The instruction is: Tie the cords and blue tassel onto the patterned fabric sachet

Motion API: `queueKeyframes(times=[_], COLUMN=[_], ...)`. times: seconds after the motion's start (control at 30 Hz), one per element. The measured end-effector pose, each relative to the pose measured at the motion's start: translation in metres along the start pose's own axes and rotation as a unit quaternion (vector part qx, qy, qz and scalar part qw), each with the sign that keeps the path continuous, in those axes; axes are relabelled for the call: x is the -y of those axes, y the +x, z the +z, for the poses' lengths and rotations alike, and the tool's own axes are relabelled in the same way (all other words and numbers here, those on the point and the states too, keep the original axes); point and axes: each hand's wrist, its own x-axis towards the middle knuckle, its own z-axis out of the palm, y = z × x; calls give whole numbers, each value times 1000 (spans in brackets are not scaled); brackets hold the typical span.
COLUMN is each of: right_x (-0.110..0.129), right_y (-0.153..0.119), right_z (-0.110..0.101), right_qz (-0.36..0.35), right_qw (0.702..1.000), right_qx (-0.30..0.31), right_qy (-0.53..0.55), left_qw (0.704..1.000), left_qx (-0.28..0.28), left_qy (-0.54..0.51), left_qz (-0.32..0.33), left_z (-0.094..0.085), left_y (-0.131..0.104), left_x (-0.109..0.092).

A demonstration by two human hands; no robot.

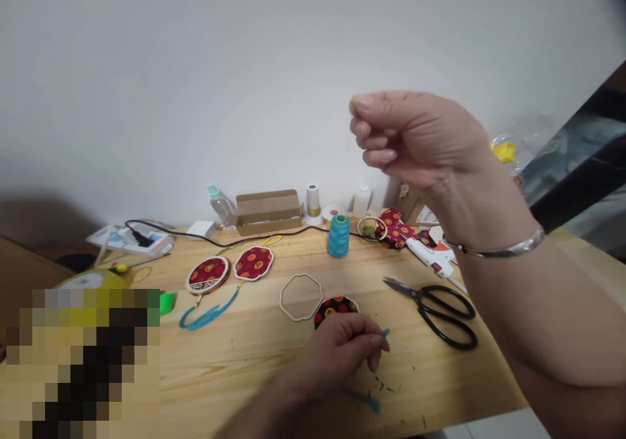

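Note:
Low over the table, my left hand (349, 348) is closed in a pinch on a blue thread tassel (368, 400); a short blue tip pokes out above the fingertips and loose strands hang below. Behind that hand lies a black fabric piece with red and orange round patterns (337, 306), partly covered. My right hand (405, 129), with a bracelet on the wrist, is raised high against the wall. Its thumb and finger are pressed together, and whatever they pinch is too fine to see. A cone of blue thread (338, 237) stands further back.
Black-handled scissors (430, 305) lie on the right, near a white glue gun (433, 256). A scalloped wooden frame (281, 299) rests mid-table. Two red fabric pendants (253, 263) lie to its left. A black cable (244, 238) crosses the back, before an open cardboard box (268, 211).

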Motion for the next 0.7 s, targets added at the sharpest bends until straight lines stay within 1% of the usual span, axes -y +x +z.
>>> queueKeyframes(times=[0.07, 0.1, 0.17, 0.23, 0.3, 0.4, 0.47, 0.57, 0.63, 0.7], right_x=[3, 0, -12, -33, -58, -93, -108, -120, -124, -128], right_y=[-16, -26, -45, -61, -73, -82, -85, -88, -90, -92], right_z=[7, 8, 5, -6, -22, -47, -59, -65, -63, -61], right_qz=[0, 9, 52, 109, 165, 215, 239, 262, 275, 282], right_qw=[999, 997, 991, 979, 964, 951, 946, 939, 931, 926], right_qx=[46, 69, 89, 105, 118, 135, 137, 151, 171, 185], right_qy=[-19, -34, -85, -136, -171, -177, -173, -165, -166, -169], left_qw=[1000, 999, 997, 992, 981, 958, 943, 936, 942, 953], left_qx=[-14, -21, -29, -36, -57, -115, -156, -194, -209, -217], left_qy=[-17, -27, -55, -102, -160, -233, -258, -243, -208, -159], left_qz=[16, 24, 44, 70, 95, 120, 137, 163, 161, 143], left_z=[-1, -2, -4, -7, -8, -9, -10, -11, -12, -12], left_y=[0, -1, -1, -1, -1, 1, 3, 6, 8, 9], left_x=[1, 2, 4, 7, 9, 8, 5, 4, 5, 7])
